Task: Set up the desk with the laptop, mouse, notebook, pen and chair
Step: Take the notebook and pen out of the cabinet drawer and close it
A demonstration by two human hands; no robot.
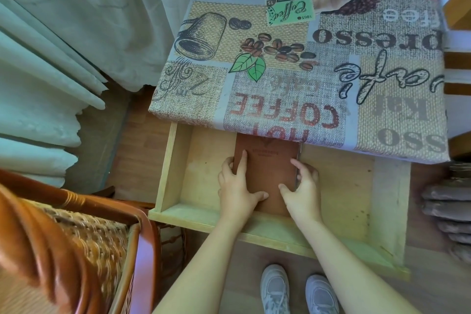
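Right now the brown notebook (266, 173) lies flat on the floor of the open wooden drawer (204, 158), a little left of the drawer's middle, with its far end tucked just under the overhanging edge of the desk (293, 46). Its long axis runs near to far, cover up, and the faint printed title sits toward the far end, so its top points away from the person

Both hands are on it. The left hand (235, 186) presses on the near left part of the cover, fingers spread, index finger laid along the left edge and thumb across the near end. The right hand (302, 186) curls over the right edge, fingers bent around that side and thumb on the cover. Neither hand has clenched; whether fingertips have got underneath the book I cannot tell

To do this step well, I judge it best to draw the book toward the near wall first, so the far end clears the desk's overhang, then lift it level with a hand on each long side. Lifting straight up would likely knock it against the underside

Outward from there: the desk top, covered in a coffee-print cloth, shows no laptop, mouse or pen. The rattan chair (76, 250) stands near left, beside the drawer, curtains (51, 46) hang far left, and the person's grey shoes (298, 290) show below
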